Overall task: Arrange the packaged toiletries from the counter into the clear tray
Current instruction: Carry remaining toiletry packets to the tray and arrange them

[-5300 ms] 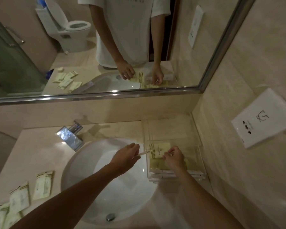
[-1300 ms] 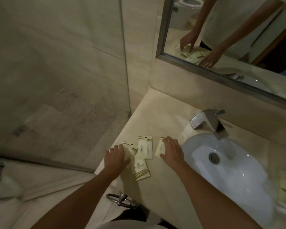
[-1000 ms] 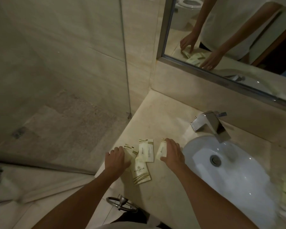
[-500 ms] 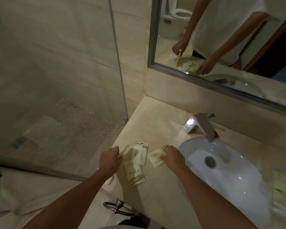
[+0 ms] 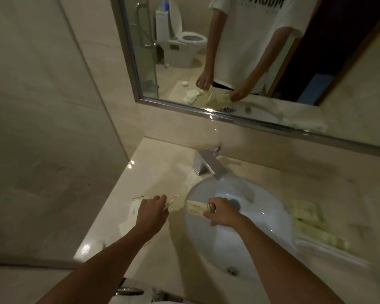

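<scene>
Dim bathroom counter (image 5: 162, 172), mid-frame: task was partway done.
Right hand (image 5: 221, 212) pinched one packet (image 5: 194, 208) over the basin (image 5: 250, 227); left hand (image 5: 153, 211) gripped more sachets (image 5: 171, 201); clear tray (image 5: 316, 229), right edge, already held several; some packets looked left.

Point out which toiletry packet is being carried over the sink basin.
The packet pinched in the right hand, held over the white basin's left rim. The other loose packets are by the left hand over the counter.

Bare forearms, no sleeves; mirror shows white short-sleeved T-shirt (image 5: 248, 36), dark chest lettering.
</scene>
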Tool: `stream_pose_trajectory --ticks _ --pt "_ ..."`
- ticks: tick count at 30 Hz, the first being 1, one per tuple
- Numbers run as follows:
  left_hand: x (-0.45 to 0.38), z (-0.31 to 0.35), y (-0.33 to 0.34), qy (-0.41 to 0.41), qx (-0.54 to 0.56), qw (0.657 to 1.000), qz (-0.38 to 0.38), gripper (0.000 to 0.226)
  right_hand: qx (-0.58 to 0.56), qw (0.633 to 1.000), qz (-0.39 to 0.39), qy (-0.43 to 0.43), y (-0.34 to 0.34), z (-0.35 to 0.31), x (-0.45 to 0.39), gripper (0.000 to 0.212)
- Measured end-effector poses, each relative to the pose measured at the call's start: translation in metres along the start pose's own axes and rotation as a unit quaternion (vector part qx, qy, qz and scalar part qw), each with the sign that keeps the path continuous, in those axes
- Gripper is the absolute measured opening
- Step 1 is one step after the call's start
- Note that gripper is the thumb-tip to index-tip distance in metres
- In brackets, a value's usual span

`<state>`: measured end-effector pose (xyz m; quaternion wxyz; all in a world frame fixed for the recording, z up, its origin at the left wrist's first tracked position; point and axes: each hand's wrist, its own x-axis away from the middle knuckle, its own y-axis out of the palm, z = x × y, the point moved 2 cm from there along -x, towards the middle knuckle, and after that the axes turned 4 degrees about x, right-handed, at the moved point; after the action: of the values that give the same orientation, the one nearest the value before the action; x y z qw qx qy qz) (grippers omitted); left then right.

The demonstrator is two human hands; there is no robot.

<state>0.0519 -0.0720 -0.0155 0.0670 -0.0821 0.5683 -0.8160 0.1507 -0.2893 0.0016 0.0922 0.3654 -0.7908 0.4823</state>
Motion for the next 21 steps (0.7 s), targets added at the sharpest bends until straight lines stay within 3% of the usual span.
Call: stream_pose_trajectory --ticks 3,6,10,15,21 --pt "-0.008 0.038 0.011 0.026 -0.008 1.0 -0.013 0.014 -0.035 0.999 0.021 0.03 -0.019 0.034 0.02 0.029" --pt "-0.016 0.073 0.021 0.041 -0.016 0.999 -0.023 0.017 -0.073 0.995 0.044 0.047 -0.035 0.07 0.036 0.019" --pt "-0.022 0.122 0.034 0.077 -0.01 0.996 -0.036 0.017 -0.102 0.987 0.106 0.069 -0.059 0.105 0.062 0.025" --pt "-0.034 0.184 0.044 0.113 -0.008 0.993 -0.043 0.018 -0.078 0.975 0.183 0.099 -0.08 0.159 0.087 0.05" --pt "-0.043 0.244 0.057 0.157 -0.016 0.986 -0.051 0.013 0.028 0.956 0.273 0.103 -0.095 0.225 0.111 0.031"
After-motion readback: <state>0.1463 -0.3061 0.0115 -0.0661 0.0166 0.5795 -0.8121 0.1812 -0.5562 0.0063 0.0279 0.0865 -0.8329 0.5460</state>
